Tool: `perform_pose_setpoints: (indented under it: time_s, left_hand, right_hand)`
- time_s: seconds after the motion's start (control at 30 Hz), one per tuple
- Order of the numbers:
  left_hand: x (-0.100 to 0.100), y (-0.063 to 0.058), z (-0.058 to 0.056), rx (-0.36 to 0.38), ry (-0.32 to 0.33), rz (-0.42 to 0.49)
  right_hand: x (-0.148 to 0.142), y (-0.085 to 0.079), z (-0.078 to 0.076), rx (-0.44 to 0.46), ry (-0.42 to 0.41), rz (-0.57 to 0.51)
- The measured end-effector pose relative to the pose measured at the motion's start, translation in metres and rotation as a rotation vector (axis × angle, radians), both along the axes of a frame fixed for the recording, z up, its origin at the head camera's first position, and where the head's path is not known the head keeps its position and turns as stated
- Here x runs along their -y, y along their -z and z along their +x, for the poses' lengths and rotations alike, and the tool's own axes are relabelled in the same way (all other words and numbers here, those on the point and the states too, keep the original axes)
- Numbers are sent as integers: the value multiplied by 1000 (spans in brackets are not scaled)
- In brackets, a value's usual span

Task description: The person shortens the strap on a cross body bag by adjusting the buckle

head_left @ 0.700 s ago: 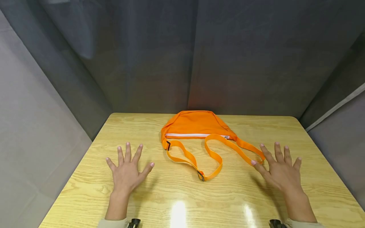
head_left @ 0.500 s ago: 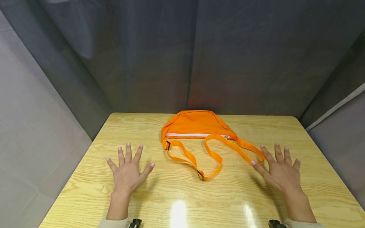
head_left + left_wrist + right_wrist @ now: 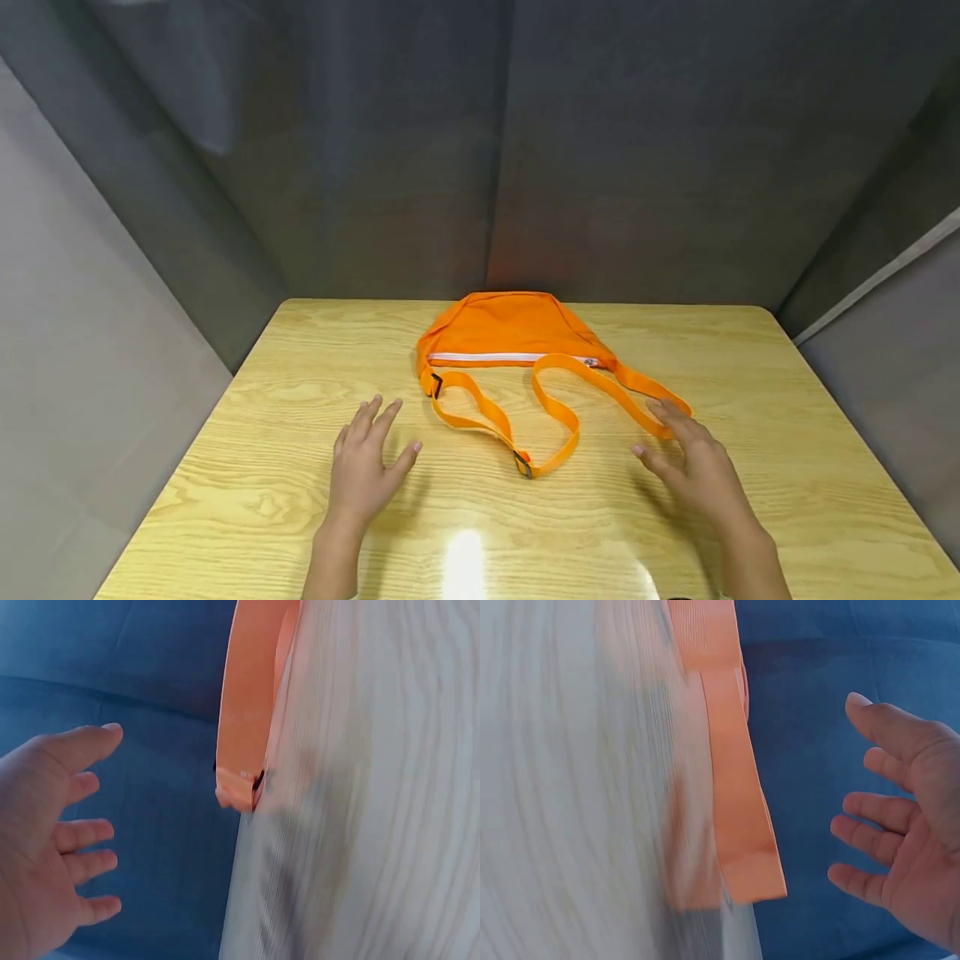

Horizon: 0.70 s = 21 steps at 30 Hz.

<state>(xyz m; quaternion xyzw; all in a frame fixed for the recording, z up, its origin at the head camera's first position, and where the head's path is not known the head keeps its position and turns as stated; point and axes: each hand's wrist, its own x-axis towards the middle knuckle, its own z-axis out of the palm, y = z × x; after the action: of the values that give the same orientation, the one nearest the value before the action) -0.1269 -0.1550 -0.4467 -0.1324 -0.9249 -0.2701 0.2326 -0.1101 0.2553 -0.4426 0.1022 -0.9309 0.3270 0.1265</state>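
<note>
An orange waist bag (image 3: 513, 325) with a white zipper lies at the back middle of the table, its zipper side toward me. From both its ends runs a lighter orange strap (image 3: 558, 408), looped loosely in front, with a black slider buckle (image 3: 522, 463) at its nearest bend. My left hand (image 3: 363, 475) hovers left of the strap, fingers spread and slightly bent, holding nothing. My right hand (image 3: 697, 471) is over the table at the strap's right bend, its fingertips overlapping the strap in the head view. In the right wrist view that hand (image 3: 907, 817) is empty, apart from the strap (image 3: 739, 795).
The wooden table (image 3: 225, 467) has rounded back corners. Dark grey curtain (image 3: 390, 167) stands right behind it, with lighter grey cloth (image 3: 90, 358) at the left and more at the right. Light glares off the table's front.
Both hands have moved inward, turning from palms down toward palms facing each other, with their fingers less spread. The bag and strap lie as before; the head view has shifted slightly.
</note>
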Motion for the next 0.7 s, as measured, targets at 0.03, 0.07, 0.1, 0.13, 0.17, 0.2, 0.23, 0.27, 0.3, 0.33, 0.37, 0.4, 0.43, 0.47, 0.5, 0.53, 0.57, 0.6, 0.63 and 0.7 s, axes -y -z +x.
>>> perform_pose_setpoints:
  time_s: [0.03, 0.07, 0.1, 0.13, 0.17, 0.2, 0.23, 0.27, 0.3, 0.33, 0.37, 0.4, 0.43, 0.47, 0.5, 0.53, 0.57, 0.6, 0.63, 0.7]
  left_hand:
    - [-3, 0, 0, -10, 30, 24]
    - [-5, 0, 0, -17, 60, 49]
    - [-8, 0, -1, -23, 88, 73]
    - [-10, 0, -1, -25, 114, 96]
    - [-12, 0, -2, -26, 138, 121]
    - [-14, 0, -2, -25, 159, 143]
    - [-16, 0, -3, -27, 177, 160]
    - [-18, 0, -3, -26, 194, 175]
    - [-20, 1, -3, -24, 207, 189]
    - [-22, 2, -3, -20, 218, 197]
    - [-23, 3, -3, -12, 226, 204]
    - [-24, 4, -2, 0, 233, 210]
    - [-26, 5, -2, 15, 239, 219]
    - [-27, 7, -2, 30, 245, 227]
    - [-28, 9, -2, 47, 254, 239]
    - [-30, 10, -2, 69, 263, 253]
    - [-32, 11, -3, 88, 272, 265]
    - [-34, 12, -4, 99, 286, 279]
    - [-37, 13, -6, 109, 298, 290]
    - [-42, 15, -9, 132, 327, 310]
  right_hand:
    - [3, 2, 0, -18, -12, -18]
    - [7, 3, -1, -37, -25, -34]
    - [10, 4, -2, -61, -41, -51]
    - [14, 5, -3, -83, -59, -69]
    - [18, 6, -4, -101, -74, -86]
    - [22, 6, -5, -120, -87, -96]
    - [25, 7, -6, -132, -97, -108]
    - [28, 8, -7, -143, -107, -119]
    - [31, 9, -7, -146, -115, -129]
    - [34, 11, -7, -142, -120, -139]
    - [36, 13, -7, -136, -123, -147]
    - [38, 14, -7, -127, -126, -156]
    - [40, 15, -6, -117, -130, -170]
    - [42, 16, -6, -109, -135, -180]
    - [43, 17, -6, -93, -136, -193]
    - [45, 17, -7, -81, -139, -207]
    - [46, 17, -7, -77, -147, -222]
    - [46, 17, -8, -71, -154, -237]
    - [47, 16, -8, -50, -156, -254]
    - [49, 16, -10, -14, -157, -280]
